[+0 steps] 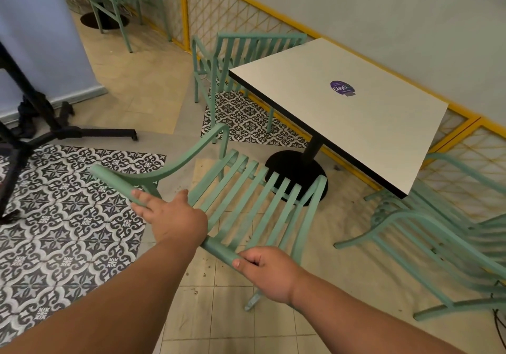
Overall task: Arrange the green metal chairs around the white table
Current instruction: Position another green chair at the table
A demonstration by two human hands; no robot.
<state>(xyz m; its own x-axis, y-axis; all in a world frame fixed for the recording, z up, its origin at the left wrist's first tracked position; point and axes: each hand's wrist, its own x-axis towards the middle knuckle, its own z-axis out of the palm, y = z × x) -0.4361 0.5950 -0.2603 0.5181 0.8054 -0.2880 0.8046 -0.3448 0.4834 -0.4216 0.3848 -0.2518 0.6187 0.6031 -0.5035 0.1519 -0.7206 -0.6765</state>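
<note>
Floor: pale square tiles, speckled with dark crumbs and scuffs, broken by patches of black-and-white patterned tile at the left and under the far chair.

Wall: plain pale grey-green, with a yellow-framed lattice fence running along its foot.

Table: one square white tabletop with a dark edge, on a black post and round black base, set just beside the fence. A round purple sticker lies near the middle of the tabletop.

Chairs, green metal, slatted:
- Near chair: in front of the table, seat facing the base, held at its top rail by both hands.
- Far chair: at the table's far-left side, partly tucked beside the tabletop edge.
- Right chair: at the table's right end, reaching under the tabletop corner; blurred.
- Background chair: upper left, well apart from the table, beside another round black base.

Hands:
- Left hand: on the near chair's top rail where the armrest joins, fingers wrapped over it.
- Right hand: closed around the same rail further right, thumb on top.

Other: black stand with wheeled legs at the left; pale blue panel behind it.
</note>
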